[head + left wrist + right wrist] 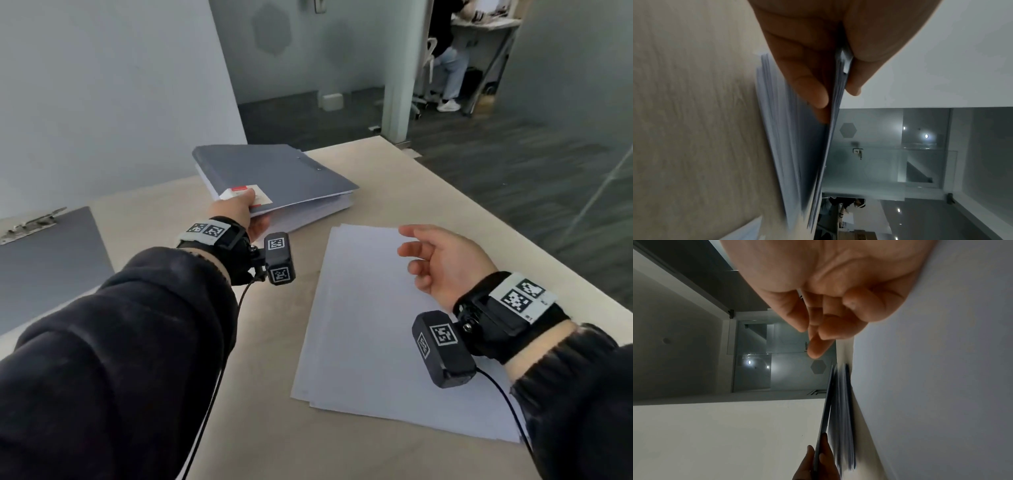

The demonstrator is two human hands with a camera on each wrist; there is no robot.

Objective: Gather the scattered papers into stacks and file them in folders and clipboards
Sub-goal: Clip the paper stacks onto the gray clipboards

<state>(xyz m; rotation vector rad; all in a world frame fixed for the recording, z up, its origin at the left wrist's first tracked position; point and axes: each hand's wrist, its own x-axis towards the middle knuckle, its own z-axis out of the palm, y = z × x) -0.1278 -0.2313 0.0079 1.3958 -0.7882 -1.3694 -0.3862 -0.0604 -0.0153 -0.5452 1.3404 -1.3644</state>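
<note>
A grey folder (274, 171) full of white sheets lies at the far middle of the table. My left hand (245, 214) pinches the near corner of its cover, thumb on top by the red and white label (255, 197), fingers underneath. In the left wrist view the cover (835, 104) is lifted off the sheets (789, 138). A loose stack of white papers (359, 325) lies in front of me at the right. My right hand (431, 260) hovers over that stack, fingers relaxed, holding nothing. The right wrist view shows the right hand (818, 331) and the folder (828, 402) edge-on.
A grey clipboard (48, 260) with a metal clip (30, 224) lies at the table's left edge. A white wall (102, 85) stands behind the table. The table's right edge (513, 240) runs along a glass partition. A person sits at a desk (448, 61) in the far room.
</note>
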